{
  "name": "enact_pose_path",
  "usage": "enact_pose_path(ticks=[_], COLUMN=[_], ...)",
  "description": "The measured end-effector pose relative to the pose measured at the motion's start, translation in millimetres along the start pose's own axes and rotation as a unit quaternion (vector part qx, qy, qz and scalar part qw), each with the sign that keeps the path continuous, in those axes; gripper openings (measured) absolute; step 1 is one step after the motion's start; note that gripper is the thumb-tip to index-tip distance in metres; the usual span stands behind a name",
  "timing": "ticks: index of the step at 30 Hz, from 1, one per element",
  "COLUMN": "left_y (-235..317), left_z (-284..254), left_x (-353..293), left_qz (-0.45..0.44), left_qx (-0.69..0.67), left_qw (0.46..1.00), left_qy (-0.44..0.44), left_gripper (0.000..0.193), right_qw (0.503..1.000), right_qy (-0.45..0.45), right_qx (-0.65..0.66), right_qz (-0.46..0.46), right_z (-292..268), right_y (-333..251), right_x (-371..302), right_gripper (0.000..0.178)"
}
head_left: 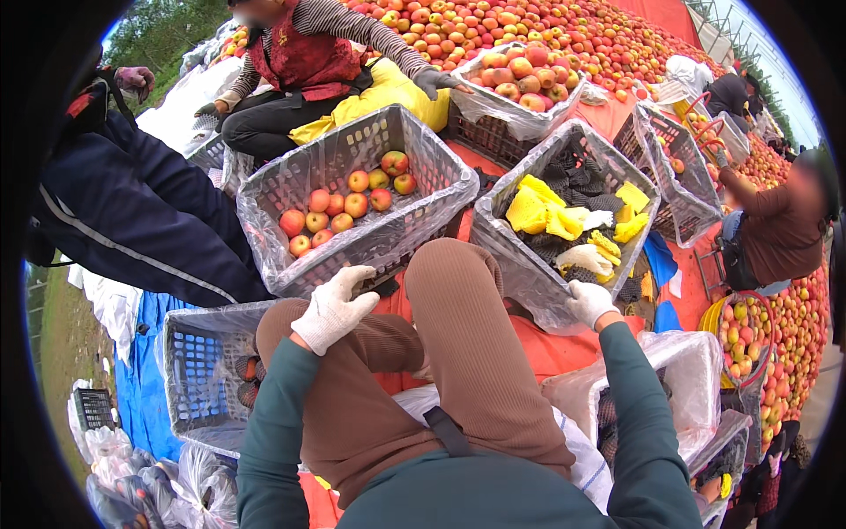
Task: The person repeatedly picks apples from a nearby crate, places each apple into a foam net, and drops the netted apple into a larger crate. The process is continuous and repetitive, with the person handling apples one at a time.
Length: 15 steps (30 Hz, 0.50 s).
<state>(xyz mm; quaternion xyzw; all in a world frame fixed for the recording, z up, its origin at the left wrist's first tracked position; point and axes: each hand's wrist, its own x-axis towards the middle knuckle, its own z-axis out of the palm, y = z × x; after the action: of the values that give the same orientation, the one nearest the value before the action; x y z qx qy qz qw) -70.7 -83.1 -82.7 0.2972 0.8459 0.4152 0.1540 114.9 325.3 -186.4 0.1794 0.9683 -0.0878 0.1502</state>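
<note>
My left hand [337, 309], in a white knit glove, is held above my left knee. Its thumb and fingers are apart and nothing is in them. Just ahead of it stands a grey plastic crate [357, 257] lined with clear film, holding several red and yellow apples [336, 205]. At the near right corner of a second lined crate [518, 267] is my right hand [589, 302], also white-gloved. Its fingers reach out at the rim, and I see nothing held in them. Inside that crate lie yellow foam pieces [539, 210], dark netting [573, 181] and white gloves or cloth.
A large apple heap [493, 22] rises behind. A full apple crate [529, 79] stands at the back. People sit or stand at the far left [141, 194], back [308, 48] and right [780, 216]. More lined crates flank me, left [189, 331] and right [696, 353].
</note>
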Motion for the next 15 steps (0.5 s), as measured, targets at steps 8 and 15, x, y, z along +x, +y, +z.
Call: enact_pose_path(ticks=[8,15], left_y=[26.6,51.6], left_z=[6.9,10.7], left_x=[13.8,19.5], left_qz=[-0.059,0.025], left_qx=[-0.085,-0.061], left_qw=[0.993,0.997], left_qy=[-0.057,-0.036], left_gripper=[0.037,0.031], right_qw=[0.997,0.996], right_qy=[0.06,0.072], right_qx=[0.055,0.048], right_qz=[-0.006,-0.013], right_z=[29.0,25.4], right_y=[30.3,18.2], right_x=[-54.4,-49.7], right_gripper=[0.019,0.02])
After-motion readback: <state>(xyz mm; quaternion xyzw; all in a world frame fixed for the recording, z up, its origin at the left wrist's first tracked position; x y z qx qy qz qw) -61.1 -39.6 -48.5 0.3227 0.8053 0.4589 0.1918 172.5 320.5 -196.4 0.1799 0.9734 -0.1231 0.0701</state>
